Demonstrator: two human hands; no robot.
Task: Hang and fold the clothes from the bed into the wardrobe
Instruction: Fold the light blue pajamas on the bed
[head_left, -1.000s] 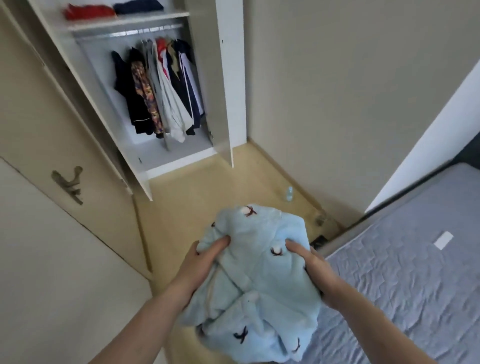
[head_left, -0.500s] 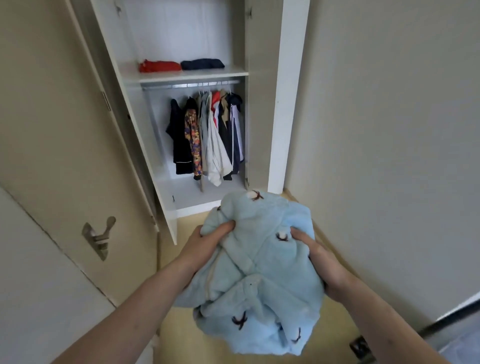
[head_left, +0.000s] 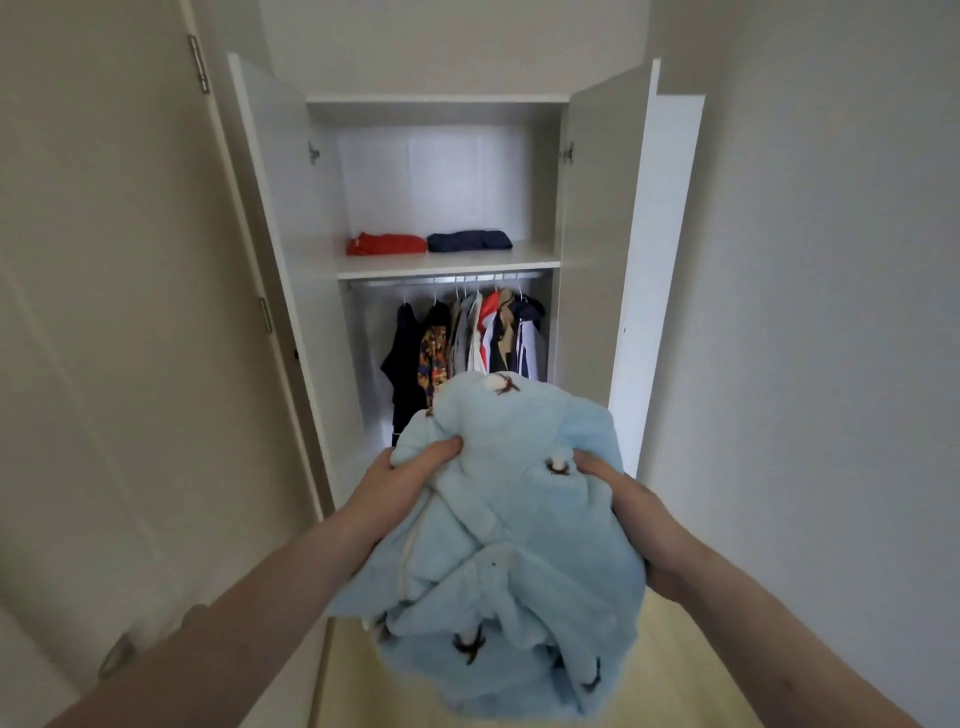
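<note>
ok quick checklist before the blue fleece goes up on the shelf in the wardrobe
1. Both hands gripping the blue fleece garment: left hand and right hand each hold a side. Ok.
2. Wardrobe doors open: ok.
3. Free room on the shelf: the red folded item and navy folded item sit mid-shelf, bare board at the ends. Cannot tell if it fits.
4. Garment folded flat: bunched, not ok.
5. Hanging clothes clear of the shelf: ok.

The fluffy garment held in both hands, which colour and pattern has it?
Light blue fluffy garment with small brown-and-white motifs; head view.
</note>
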